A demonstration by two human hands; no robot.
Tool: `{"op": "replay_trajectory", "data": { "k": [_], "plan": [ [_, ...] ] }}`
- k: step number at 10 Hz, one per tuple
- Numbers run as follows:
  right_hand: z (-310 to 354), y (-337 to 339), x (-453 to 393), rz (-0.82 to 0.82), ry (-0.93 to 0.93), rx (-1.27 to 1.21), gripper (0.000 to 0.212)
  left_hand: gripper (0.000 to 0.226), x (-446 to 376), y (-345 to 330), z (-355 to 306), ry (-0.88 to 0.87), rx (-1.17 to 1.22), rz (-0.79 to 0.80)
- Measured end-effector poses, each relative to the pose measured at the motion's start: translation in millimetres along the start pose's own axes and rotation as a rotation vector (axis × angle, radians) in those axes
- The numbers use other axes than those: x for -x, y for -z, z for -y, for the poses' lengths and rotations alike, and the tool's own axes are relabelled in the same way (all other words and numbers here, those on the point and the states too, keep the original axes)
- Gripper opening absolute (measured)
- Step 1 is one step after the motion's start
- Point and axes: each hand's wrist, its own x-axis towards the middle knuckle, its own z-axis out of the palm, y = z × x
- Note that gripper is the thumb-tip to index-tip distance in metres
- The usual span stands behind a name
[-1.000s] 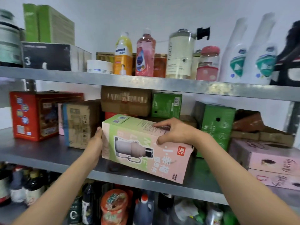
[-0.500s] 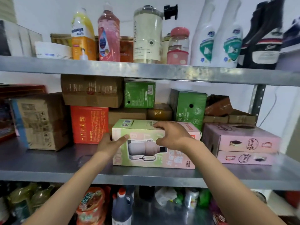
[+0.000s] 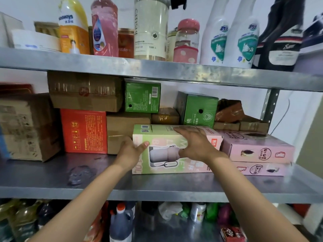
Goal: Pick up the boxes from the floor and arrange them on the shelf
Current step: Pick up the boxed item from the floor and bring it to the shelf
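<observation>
A: Where's the box?

B: Green-and-pink box (image 3: 167,154) lies flat on the middle shelf (image 3: 157,187), long side facing out, w/ a picture of a bottle on the front.

A: Hands?

B: Both on it. Left hand (image 3: 130,151) at the box's left end, thumb across the front face, fingers round the end, mostly hidden. Right hand (image 3: 194,145) over the top front edge, fingers spread on the top, thumb down on the front. Looks like a loose hold on both sides, not a tight clamp.

A: What's crowding it?

B: Right side: two pink boxes (image 3: 258,151) stacked, just beside it, prob touching. Behind: a brown carton (image 3: 122,130) at the left rear corner, a small taped parcel (image 3: 165,117), and a green box (image 3: 198,110) w/ a hole in its face. Further left, a red box (image 3: 83,131) w/ a taped carton (image 3: 85,91) on top, then a big cardboard box (image 3: 28,128). Another green box (image 3: 142,95) sits up on the brown carton.

A: Above and below?

B: Upper shelf (image 3: 174,70) carries bottles: a yellow one (image 3: 73,28), a pink one (image 3: 104,28), two white ones (image 3: 232,32). Lower level has bottles too, mostly dim.
</observation>
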Motion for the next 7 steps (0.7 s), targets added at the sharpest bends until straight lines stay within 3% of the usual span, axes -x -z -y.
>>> {"op": "replay_trajectory", "data": {
  "k": [2, 3, 4, 5, 6, 7],
  "plan": [
    [-1, -6, -3, -0.033, -0.017, 0.052, 0.097, 0.064, 1, -5, -1, 0.011, 0.063, -0.019],
    [5, -6, 0, -0.045, -0.031, 0.091, 0.095, 0.08, 5, 0, -9, 0.052, 0.046, 0.022],
    [12, -5, 3, -0.056, -0.062, 0.128, 0.096, 0.074, 23, 0, -22, 0.015, -0.013, -0.043],
    [23, -1, 12, -0.002, -0.094, 0.164, 0.104, 0.085, 47, 1, -30, -0.259, -0.305, -0.221],
    [35, -1, 18, 0.005, -0.046, 0.186, 0.107, 0.079, 52, 3, -32, -0.514, -0.627, -0.23],
    [49, -3, 24, -0.03, -0.012, 0.19, 0.106, 0.069, 54, 5, -40, -0.552, -0.857, -0.15]
  ]
}}
